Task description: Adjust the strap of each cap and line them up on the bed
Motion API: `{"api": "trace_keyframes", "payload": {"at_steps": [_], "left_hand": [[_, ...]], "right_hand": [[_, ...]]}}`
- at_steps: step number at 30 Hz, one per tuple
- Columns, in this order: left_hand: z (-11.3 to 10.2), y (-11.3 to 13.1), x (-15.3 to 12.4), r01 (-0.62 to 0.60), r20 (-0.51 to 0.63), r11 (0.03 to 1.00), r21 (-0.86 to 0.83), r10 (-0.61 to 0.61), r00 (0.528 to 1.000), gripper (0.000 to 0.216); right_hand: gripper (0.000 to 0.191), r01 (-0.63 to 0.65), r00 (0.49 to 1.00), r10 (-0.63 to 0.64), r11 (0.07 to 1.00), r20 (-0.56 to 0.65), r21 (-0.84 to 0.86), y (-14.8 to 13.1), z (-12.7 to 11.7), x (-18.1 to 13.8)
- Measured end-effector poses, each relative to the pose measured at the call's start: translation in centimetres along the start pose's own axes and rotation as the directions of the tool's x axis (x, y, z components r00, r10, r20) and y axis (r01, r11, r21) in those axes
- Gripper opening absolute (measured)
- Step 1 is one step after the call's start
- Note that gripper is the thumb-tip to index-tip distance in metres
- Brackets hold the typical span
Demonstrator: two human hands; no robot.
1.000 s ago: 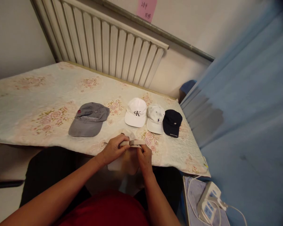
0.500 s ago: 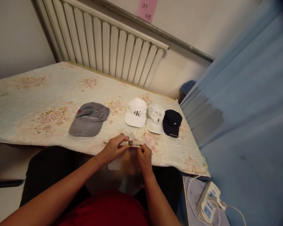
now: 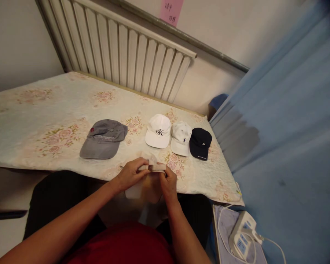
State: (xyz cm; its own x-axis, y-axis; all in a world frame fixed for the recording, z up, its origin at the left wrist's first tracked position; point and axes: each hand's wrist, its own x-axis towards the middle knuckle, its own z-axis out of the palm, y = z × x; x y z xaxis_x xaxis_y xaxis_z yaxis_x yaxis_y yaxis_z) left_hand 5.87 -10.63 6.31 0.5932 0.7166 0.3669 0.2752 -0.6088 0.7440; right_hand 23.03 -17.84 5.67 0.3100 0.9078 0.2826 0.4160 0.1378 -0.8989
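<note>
My left hand [image 3: 131,174] and my right hand [image 3: 168,182] are both closed on the back strap [image 3: 156,167] of a beige cap [image 3: 143,189], held at the near edge of the table. The cap's body hangs between my hands and is mostly hidden behind them. Beyond my hands, on the floral tablecloth [image 3: 44,117], lie a grey cap [image 3: 104,138], a white cap with black letters [image 3: 158,131], a plain white cap [image 3: 180,138] and a dark navy cap [image 3: 200,143] in a row.
A white radiator [image 3: 121,47] runs along the wall behind the table, with a pink note [image 3: 170,10] above it. A blue curtain [image 3: 286,121] hangs on the right. A white power strip with a cable [image 3: 243,236] lies on the floor at lower right.
My hands have drawn slightly closer together on the strap, so less of it shows beyond my right fingers. The caps on the table have not moved.
</note>
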Motion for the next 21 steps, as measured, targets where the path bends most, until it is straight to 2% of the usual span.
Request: {"api": "trace_keyframes", "payload": {"at_steps": [10, 21], "left_hand": [[-0.20, 0.02, 0.03, -0.013, 0.029, 0.999, 0.034, 0.012, 1.000, 0.011], [-0.12, 0.71, -0.04, -0.023, -0.032, 0.999, 0.027, 0.024, 0.999, 0.010]], "right_hand": [[0.032, 0.006, 1.000, -0.007, 1.000, -0.009, -0.021, 0.07, -0.02, 0.10], [0.034, 0.004, 1.000, -0.004, 1.000, 0.007, -0.006, 0.20, 0.20, -0.08]]}}
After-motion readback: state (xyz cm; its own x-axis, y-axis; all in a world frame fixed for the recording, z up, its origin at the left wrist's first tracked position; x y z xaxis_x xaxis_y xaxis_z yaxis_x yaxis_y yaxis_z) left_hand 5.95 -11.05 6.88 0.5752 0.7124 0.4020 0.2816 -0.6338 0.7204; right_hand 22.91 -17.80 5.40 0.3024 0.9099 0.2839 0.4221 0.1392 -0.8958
